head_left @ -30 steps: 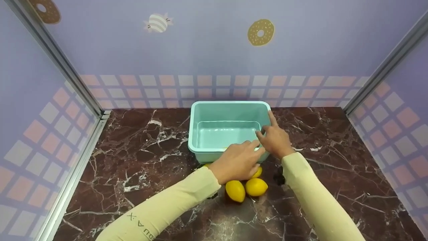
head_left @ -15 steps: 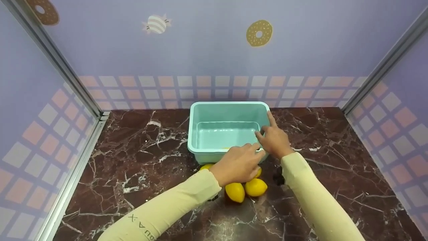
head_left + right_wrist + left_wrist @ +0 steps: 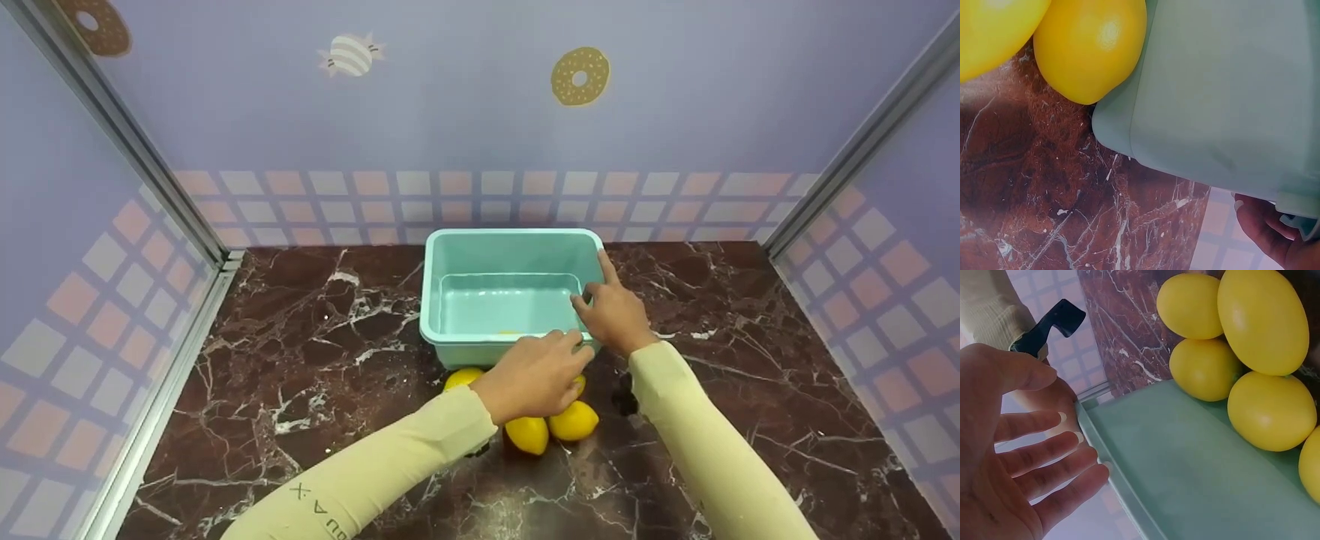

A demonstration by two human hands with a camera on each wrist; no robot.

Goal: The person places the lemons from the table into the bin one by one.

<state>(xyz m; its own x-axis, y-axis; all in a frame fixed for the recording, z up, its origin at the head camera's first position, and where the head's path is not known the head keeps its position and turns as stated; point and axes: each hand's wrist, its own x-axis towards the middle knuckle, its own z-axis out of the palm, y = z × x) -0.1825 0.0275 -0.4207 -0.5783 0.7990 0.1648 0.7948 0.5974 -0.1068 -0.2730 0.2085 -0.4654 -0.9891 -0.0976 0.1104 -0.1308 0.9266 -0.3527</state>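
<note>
The turquoise plastic bin (image 3: 469, 354) stands on the marble surface. At its right side my right hand (image 3: 619, 319) grips the rim, the index finger stretched along it and the thumb inside. In the right wrist view, fingertips of this hand (image 3: 1266, 228) show under the rim. My left hand (image 3: 534, 375) is over the bin's front right corner; the left wrist view shows its palm (image 3: 994, 500) holding nothing, fingers loosely extended beside the rim. Several yellow lemons (image 3: 574, 421) lie bunched before the bin, partly hidden by my left hand. Some rest close against its wall (image 3: 1185, 455).
A thin yellow patch (image 3: 510, 332) shows inside the bin behind the front rim. The patterned back wall (image 3: 330, 210) rises right behind the bin. Dark marble tabletop (image 3: 315, 375) extends to both sides, up to side panels with metal rails (image 3: 161, 405).
My left hand has drawn slightly down and back from the front rim, uncovering more of the lemon at the left. My right hand keeps its place on the rim.
</note>
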